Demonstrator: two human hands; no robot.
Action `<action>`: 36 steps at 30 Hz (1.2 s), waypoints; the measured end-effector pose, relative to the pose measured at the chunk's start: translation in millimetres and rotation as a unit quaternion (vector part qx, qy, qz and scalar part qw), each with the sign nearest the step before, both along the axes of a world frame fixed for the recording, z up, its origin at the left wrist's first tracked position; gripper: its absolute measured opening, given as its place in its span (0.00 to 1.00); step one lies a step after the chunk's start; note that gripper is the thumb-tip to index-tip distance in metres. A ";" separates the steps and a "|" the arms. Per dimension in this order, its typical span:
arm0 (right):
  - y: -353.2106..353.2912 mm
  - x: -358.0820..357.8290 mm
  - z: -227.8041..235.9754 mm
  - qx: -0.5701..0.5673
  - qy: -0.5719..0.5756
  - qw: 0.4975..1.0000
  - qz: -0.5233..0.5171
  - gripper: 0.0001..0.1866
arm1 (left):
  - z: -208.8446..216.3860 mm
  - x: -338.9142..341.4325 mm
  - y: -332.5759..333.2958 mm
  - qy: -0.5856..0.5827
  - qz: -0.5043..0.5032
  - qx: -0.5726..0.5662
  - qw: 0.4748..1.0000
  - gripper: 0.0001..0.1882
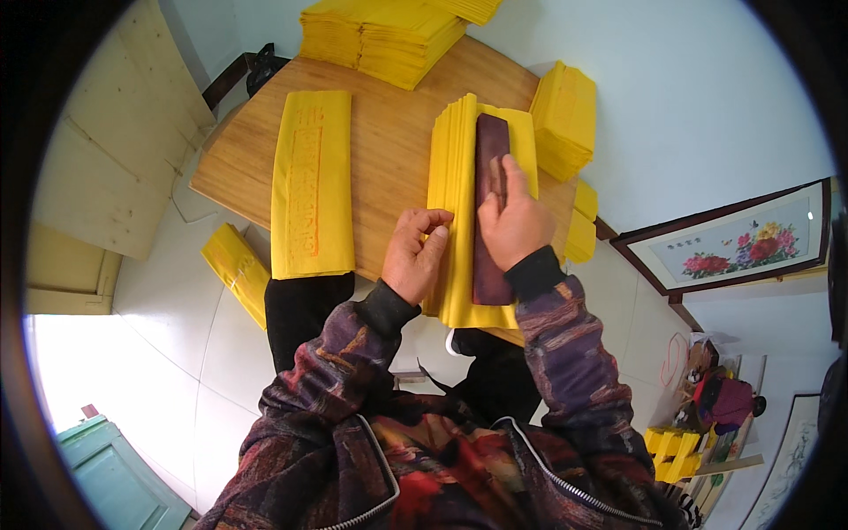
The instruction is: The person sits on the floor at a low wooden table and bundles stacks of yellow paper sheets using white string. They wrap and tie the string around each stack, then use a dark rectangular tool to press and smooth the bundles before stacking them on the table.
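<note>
A long dark wooden stamp block (491, 141) lies lengthwise on a stack of yellow paper sheets (452, 150) in front of me. My right hand (519, 226) is closed round the small handle on top of the block, its index finger stretched forward along it. At the stack's left side, my left hand (413, 254) pinches the folded edges of the sheets between thumb and fingers. Further left lies another yellow paper bundle (311, 185) bearing a long red printed mark; neither hand touches it. The block's underside is hidden.
The wooden table (389, 132) holds tall yellow paper stacks (380, 40) at the back and another stack (565, 115) at its right edge. A yellow packet (237, 269) rests low at the left. A framed flower picture (733, 238) leans by the right wall.
</note>
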State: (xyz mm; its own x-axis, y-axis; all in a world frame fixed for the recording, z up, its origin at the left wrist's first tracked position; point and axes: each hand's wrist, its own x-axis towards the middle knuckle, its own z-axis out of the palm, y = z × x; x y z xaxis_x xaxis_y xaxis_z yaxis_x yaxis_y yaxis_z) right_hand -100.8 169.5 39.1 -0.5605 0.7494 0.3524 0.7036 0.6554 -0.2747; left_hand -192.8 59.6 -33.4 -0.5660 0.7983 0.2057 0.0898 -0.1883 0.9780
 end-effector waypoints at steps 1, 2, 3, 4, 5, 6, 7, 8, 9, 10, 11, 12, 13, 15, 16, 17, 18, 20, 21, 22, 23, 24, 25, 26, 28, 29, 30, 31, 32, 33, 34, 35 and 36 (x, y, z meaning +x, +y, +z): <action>-2.1 -3.8 0.4 0.034 -0.025 0.999 0.019 0.26 | 1.0 1.0 1.6 -0.014 0.003 0.003 1.000 0.10; -5.6 -9.0 -1.0 0.046 -0.071 0.996 0.015 0.26 | 1.3 2.2 3.0 -0.029 0.008 0.001 1.000 0.10; -5.8 -8.3 2.4 0.029 -0.097 0.994 0.036 0.27 | 2.1 0.9 3.6 -0.043 0.003 -0.011 0.999 0.09; -5.7 -9.3 4.2 0.013 -0.088 0.996 0.014 0.27 | 2.7 -0.3 4.2 -0.065 0.003 -0.004 0.998 0.09; -5.2 -9.2 5.9 -0.004 -0.071 0.997 0.012 0.27 | 3.1 -0.6 4.3 -0.092 -0.007 -0.009 0.996 0.09; -4.3 -8.2 7.1 -0.016 -0.057 0.998 0.002 0.28 | 3.3 -0.6 3.6 -0.121 -0.012 -0.010 0.992 0.09; -5.7 -8.7 5.8 -0.010 -0.061 0.998 -0.004 0.28 | 3.3 -1.2 4.8 -0.092 -0.006 0.004 0.996 0.09; -6.8 -7.7 4.9 -0.007 -0.057 0.998 0.012 0.28 | 3.7 -0.7 4.9 -0.076 -0.014 -0.021 0.997 0.10; -7.1 -8.6 3.9 0.001 -0.054 0.998 0.015 0.28 | 4.3 -2.3 5.7 -0.054 -0.019 -0.037 0.998 0.10; -6.6 -9.3 3.5 0.009 -0.043 0.999 0.026 0.28 | 5.1 -3.3 7.3 -0.030 -0.022 -0.052 0.998 0.11; -6.7 -8.7 3.2 0.019 -0.046 0.998 0.024 0.28 | 5.6 -4.5 8.2 -0.014 -0.019 -0.061 0.998 0.12; -6.6 -8.7 3.3 0.013 -0.047 0.999 0.014 0.28 | 6.0 -5.6 9.2 0.002 -0.015 -0.070 0.997 0.12; -6.2 -7.8 3.9 0.009 -0.041 0.999 0.013 0.28 | 5.9 -6.6 10.9 0.017 -0.010 -0.078 0.997 0.13; -6.4 -6.1 6.0 0.004 -0.037 0.999 0.009 0.29 | 4.9 -8.9 14.6 0.031 -0.011 -0.103 0.994 0.14; -6.8 -5.4 7.7 0.003 -0.037 0.999 0.006 0.29 | 4.3 -10.5 17.1 0.039 -0.012 -0.117 0.992 0.15; -7.3 -4.5 9.5 -0.002 -0.040 0.999 0.001 0.29 | 3.4 -11.6 19.5 0.059 -0.012 -0.115 0.991 0.14; -7.9 -3.5 11.4 -0.013 -0.037 0.999 0.003 0.29 | 2.5 -12.9 21.7 0.079 -0.012 -0.116 0.990 0.13; -8.1 -1.3 15.7 -0.044 -0.035 0.998 0.004 0.29 | 1.9 -15.4 26.1 0.094 -0.012 -0.129 0.987 0.12; -7.6 -0.4 17.7 -0.056 -0.031 0.998 0.003 0.28 | 2.3 -17.6 28.3 0.088 -0.012 -0.141 0.986 0.12; -5.9 -0.1 20.0 -0.066 -0.026 0.997 0.002 0.28 | 3.4 -20.1 30.4 0.080 -0.013 -0.158 0.984 0.11; -3.7 0.3 22.2 -0.071 -0.016 0.997 0.004 0.28 | 4.7 -22.6 32.0 0.075 -0.021 -0.160 0.984 0.10; 0.2 1.2 25.1 -0.060 0.024 0.998 0.004 0.27 | 6.4 -24.9 33.5 0.067 -0.031 -0.168 0.983 0.10; 5.6 3.5 28.9 -0.044 0.069 0.997 0.005 0.26 | 8.3 -26.9 34.3 0.058 -0.041 -0.173 0.982 0.09; 10.9 7.2 32.6 -0.027 0.113 0.993 0.007 0.25 | 10.2 -28.6 34.5 0.062 -0.046 -0.172 0.982 0.09; 23.2 19.9 41.2 0.009 0.261 0.965 0.024 0.22 | 13.9 -30.4 34.4 0.060 -0.054 -0.161 0.984 0.09; 30.8 29.3 46.7 -0.004 0.316 0.948 0.021 0.22 | 15.9 -31.1 33.7 0.059 -0.063 -0.163 0.983 0.09; 37.3 42.3 51.6 -0.012 0.374 0.927 0.018 0.23 | 18.2 -31.2 33.3 0.054 -0.067 -0.161 0.983 0.09; 42.1 61.1 55.8 -0.117 0.418 0.901 0.028 0.21 | 20.5 -31.2 32.5 0.047 -0.073 -0.161 0.983 0.10; 46.3 81.6 59.7 -0.224 0.456 0.861 0.031 0.20 | 22.9 -31.0 31.7 0.038 -0.081 -0.161 0.983 0.10; 45.4 103.1 59.6 -0.279 0.484 0.821 0.119 0.21 | 25.6 -30.7 30.8 0.044 -0.075 -0.174 0.981 0.11; 43.0 117.5 55.6 -0.319 0.516 0.781 0.146 0.21 | 28.4 -30.2 29.9 0.050 -0.072 -0.187 0.978 0.11; 40.6 131.8 51.3 -0.354 0.547 0.736 0.186 0.22 | 31.5 -29.5 29.6 0.058 -0.067 -0.197 0.976 0.11; 36.8 143.4 44.4 -0.385 0.544 0.727 0.167 0.22 | 34.6 -28.5 29.7 0.048 -0.068 -0.204 0.975 0.12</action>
State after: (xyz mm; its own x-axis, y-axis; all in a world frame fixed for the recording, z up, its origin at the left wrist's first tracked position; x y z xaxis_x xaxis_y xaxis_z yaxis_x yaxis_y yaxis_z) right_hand 42.6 206.3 83.6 -0.4600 0.8453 0.2718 -0.3672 0.0976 -0.9250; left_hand -221.3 89.3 1.1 -0.4429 0.8913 -0.0970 0.1864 0.1975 0.9624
